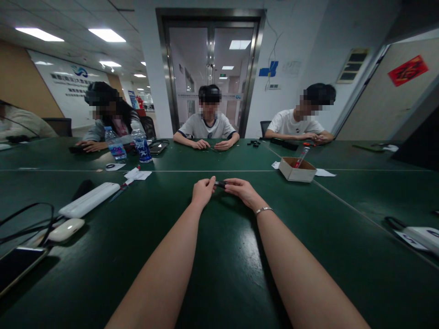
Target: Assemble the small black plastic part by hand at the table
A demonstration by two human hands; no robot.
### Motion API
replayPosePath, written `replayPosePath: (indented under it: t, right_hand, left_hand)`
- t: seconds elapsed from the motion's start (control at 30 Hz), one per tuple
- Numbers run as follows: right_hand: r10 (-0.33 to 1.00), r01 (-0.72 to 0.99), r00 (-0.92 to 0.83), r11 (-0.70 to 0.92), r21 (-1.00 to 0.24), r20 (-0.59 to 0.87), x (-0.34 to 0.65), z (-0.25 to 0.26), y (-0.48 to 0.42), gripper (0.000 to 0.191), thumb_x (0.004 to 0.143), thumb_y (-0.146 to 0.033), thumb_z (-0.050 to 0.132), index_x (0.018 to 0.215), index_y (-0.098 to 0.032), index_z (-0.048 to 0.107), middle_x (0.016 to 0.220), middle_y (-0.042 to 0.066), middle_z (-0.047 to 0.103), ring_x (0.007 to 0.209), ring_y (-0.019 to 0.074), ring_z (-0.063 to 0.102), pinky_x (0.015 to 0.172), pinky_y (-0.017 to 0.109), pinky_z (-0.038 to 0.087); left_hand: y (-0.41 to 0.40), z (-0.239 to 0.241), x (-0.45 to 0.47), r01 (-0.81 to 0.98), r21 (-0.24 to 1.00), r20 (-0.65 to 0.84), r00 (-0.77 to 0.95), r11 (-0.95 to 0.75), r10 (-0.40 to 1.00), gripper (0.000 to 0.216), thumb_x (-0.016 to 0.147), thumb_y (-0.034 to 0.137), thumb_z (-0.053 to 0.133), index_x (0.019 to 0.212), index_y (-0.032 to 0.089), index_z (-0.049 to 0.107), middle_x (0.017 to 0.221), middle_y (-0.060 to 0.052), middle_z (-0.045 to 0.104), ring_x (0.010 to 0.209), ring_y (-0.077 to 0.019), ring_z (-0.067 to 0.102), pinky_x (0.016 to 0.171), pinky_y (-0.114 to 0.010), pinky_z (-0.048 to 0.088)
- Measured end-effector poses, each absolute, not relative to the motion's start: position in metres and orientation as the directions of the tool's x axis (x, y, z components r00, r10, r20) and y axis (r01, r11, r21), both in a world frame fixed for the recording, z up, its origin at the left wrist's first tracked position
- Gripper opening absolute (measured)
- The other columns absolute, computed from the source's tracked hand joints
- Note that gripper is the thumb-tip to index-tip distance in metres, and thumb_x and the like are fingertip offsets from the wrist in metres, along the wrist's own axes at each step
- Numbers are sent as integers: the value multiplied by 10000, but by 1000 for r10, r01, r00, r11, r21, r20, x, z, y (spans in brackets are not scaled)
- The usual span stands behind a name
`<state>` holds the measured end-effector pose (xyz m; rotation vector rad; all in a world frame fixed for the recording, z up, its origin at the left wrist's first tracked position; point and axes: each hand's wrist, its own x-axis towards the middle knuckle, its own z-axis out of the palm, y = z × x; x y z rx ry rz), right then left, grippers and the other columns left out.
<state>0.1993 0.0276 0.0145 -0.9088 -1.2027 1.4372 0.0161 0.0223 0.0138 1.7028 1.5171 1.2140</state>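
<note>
Out over the green table (219, 256), both my arms reach forward and my hands nearly meet. Between them is a small, short black object (220, 184) with a lighter, silvery part near its left end; it is too small to name its kind. My left hand (203, 190) is closed, with thumb and fingers pinching the left end. My right hand (244, 190), below a silver bracelet (263, 209) on the wrist, grips the right end between thumb and fingertips. The fingers partly cover the object.
An open cardboard box (297, 173) holds a red-handled screwdriver (302, 155). To the left lie a white power bank (89, 200), a white rounded case (66, 230), a phone (20, 267) and cables. Two bottles (141, 145) stand farther back. Several people sit across the table.
</note>
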Motion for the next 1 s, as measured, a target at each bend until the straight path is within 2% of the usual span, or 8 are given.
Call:
replayPosePath:
  t: [0.23,0.5,1.0]
  right_hand:
    - [979,-232,-194,9,-973,55,198,14,27,237,666,-83,833,879,-135,743,919,61,722,803,142,688,791,235,602]
    - [977,-206,-211,-5,-978,40,198,17,24,251,708,-69,810,935,-132,722,846,57,720,715,130,694,665,188,597]
    - [977,-197,-210,2,-980,44,198,16,27,252,703,-64,803,932,-136,727,842,51,720,709,120,685,659,182,589]
  left_hand:
    - [17,19,17,481,854,258,-63,-197,964,522,914,572,408,692,172,659,633,-41,642,599,-171,578,625,-285,414]
    - [14,20,17,517,836,257,-71,-185,964,528,916,583,394,703,179,657,640,-42,641,596,-180,583,610,-289,417]
    - [14,20,17,524,832,256,-73,-182,964,525,917,583,390,697,185,654,642,-44,640,601,-183,582,609,-290,428]
